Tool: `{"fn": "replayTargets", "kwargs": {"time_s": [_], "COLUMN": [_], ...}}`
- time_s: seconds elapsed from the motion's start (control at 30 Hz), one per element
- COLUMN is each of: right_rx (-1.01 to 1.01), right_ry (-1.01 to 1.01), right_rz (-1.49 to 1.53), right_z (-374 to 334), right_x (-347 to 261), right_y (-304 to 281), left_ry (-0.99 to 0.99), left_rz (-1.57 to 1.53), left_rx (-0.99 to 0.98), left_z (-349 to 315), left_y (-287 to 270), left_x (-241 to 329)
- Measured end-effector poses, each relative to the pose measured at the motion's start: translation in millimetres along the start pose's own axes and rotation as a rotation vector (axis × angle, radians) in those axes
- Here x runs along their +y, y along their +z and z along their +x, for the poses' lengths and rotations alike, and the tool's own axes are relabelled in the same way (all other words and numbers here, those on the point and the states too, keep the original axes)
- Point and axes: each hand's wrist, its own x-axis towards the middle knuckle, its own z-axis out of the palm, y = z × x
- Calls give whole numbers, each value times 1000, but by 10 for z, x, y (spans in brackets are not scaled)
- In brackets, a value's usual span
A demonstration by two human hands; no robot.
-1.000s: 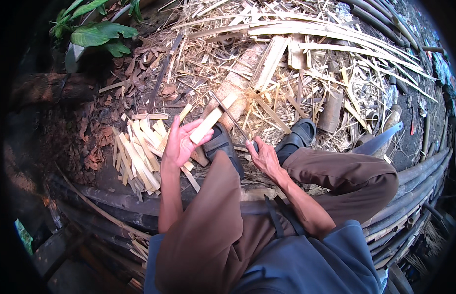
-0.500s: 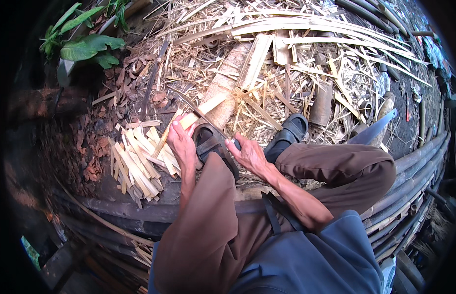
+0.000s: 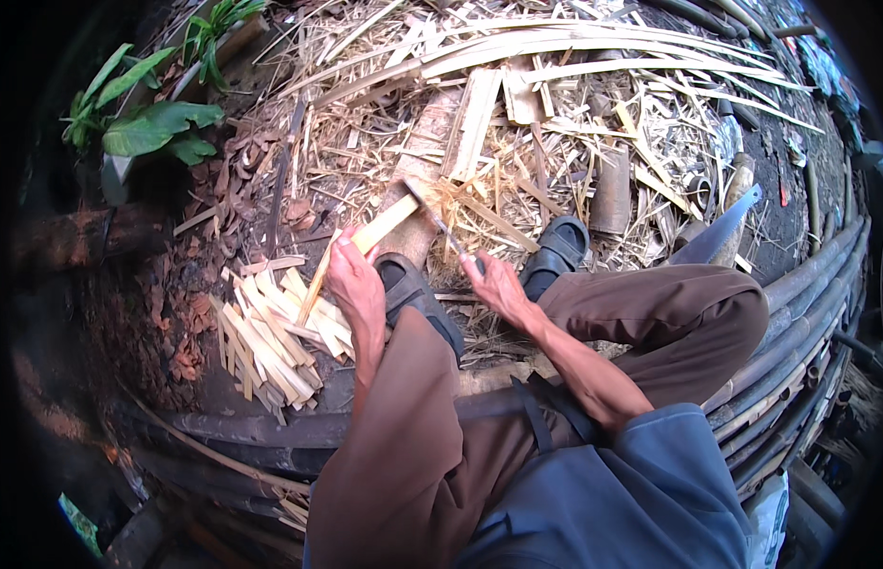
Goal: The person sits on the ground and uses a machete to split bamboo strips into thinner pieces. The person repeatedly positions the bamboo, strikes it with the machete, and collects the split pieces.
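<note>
My left hand (image 3: 356,283) is closed around a pale split bamboo strip (image 3: 386,222), which slants up and to the right over a log (image 3: 425,241) on the ground. In my right hand (image 3: 501,286) is the handle of a knife (image 3: 440,224). Its blade reaches up and to the left, meeting the strip's far end. Fine shavings (image 3: 448,196) lie just right of the blade. A pile of cut bamboo strips (image 3: 271,334) rests on the ground at the left, beside my left forearm.
My sandalled feet (image 3: 561,248) stand either side of the work. A saw (image 3: 717,230) leans at the right near bamboo tubes (image 3: 610,190). Long bamboo slats (image 3: 593,40) lie across the back. Bamboo poles (image 3: 802,289) run along the right; a leafy plant (image 3: 157,130) grows at far left.
The knife blade has swung up and to the right, from across the strip to its far end. My right hand has shifted slightly right; my left keeps its grip.
</note>
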Motion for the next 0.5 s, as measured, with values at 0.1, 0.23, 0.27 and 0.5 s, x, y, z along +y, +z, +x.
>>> {"fn": "replayTargets", "kwargs": {"time_s": [0.1,0.23,0.27,0.5], "right_rx": [-13,11,-42,-171], "right_ry": [-157,49,55,159], "right_rz": [-118,82,156,491], "right_z": [-205,18,13,62], "right_x": [-40,263,234,322], "right_y": [123,69,71,201], "left_ry": [-54,105,200,418], "left_rz": [-5,-264,-447,-202], "left_rx": [50,79,53,-42], "left_z": [89,336,402,487], "left_y": [-50,203,264,690], "left_x": [-58,-172,-311,-456]}}
